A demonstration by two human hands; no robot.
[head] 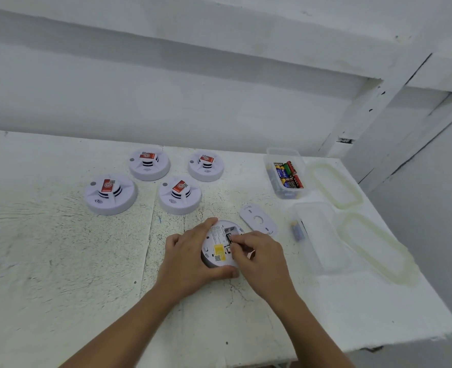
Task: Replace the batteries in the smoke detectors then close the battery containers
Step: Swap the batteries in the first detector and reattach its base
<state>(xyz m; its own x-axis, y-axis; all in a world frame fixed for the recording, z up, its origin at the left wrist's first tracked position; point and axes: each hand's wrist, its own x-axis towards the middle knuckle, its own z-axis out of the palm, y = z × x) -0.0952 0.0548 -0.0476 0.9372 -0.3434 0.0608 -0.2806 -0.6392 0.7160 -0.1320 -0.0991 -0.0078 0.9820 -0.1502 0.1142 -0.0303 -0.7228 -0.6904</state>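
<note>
Head view: battery swap in progress on one detector (215, 241), which lies upside down on the table (60, 248) w/ yellow label showing, slot (232, 230) open and cover (258, 217) off just beside it. Left hand (193, 258) grips its rim, fingers & thumb curled round; right hand (259, 261) pinches a small dark battery (229, 237) at the slot, going in or out I can't tell. Next prob. needs polarity right, then cover snapped back on.
</note>
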